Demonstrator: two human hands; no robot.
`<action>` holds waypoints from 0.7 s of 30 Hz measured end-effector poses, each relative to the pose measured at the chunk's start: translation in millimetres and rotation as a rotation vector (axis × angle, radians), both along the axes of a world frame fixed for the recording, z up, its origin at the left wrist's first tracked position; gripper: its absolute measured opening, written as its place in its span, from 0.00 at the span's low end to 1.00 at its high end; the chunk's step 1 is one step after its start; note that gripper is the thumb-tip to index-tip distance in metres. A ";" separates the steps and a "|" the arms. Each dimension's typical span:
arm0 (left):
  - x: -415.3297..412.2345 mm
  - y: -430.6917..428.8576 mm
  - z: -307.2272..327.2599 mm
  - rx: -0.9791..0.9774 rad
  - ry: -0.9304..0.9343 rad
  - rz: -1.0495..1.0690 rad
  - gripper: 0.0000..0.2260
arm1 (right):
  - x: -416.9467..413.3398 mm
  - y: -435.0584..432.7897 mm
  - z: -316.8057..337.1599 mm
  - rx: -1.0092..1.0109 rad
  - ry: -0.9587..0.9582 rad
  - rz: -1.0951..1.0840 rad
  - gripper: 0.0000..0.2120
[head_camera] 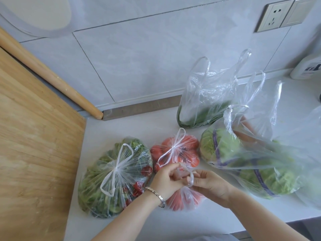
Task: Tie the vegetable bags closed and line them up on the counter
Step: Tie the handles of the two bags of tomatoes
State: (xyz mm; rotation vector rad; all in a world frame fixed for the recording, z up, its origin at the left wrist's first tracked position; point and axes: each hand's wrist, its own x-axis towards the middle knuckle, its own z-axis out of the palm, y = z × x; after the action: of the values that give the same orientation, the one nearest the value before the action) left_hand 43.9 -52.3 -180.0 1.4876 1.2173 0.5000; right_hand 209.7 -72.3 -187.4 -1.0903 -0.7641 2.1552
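Near the counter's front edge lies a small clear bag of red-orange vegetables [184,199]. My left hand [166,180] and my right hand [208,183] each pinch one of its handles, and the handles loop together between my fingers. Behind it sits a knotted bag of tomatoes [180,152]. To the left lies a knotted bag of leafy greens with red pieces [104,181]. An untied bag of cabbages [251,162] lies on the right. An untied bag of dark greens [203,108] leans near the wall, its handles standing up.
A wooden cutting board [34,153] covers the counter's left part, with a rolling pin [52,75] along the wall behind it. A white bottle [307,66] stands at the far right below a wall socket [276,14]. The white counter [139,223] ends close to me.
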 end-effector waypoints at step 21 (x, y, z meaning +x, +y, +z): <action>-27.2 1.5 -2.8 0.583 0.415 -0.486 0.14 | 10.3 51.9 -27.8 -0.085 -0.758 -0.019 0.12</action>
State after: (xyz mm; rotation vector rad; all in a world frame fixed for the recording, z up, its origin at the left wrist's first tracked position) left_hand 16.7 -50.9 -182.8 2.3973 0.9954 0.2207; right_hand 220.0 -20.3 -215.2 -1.9878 -0.9713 1.7422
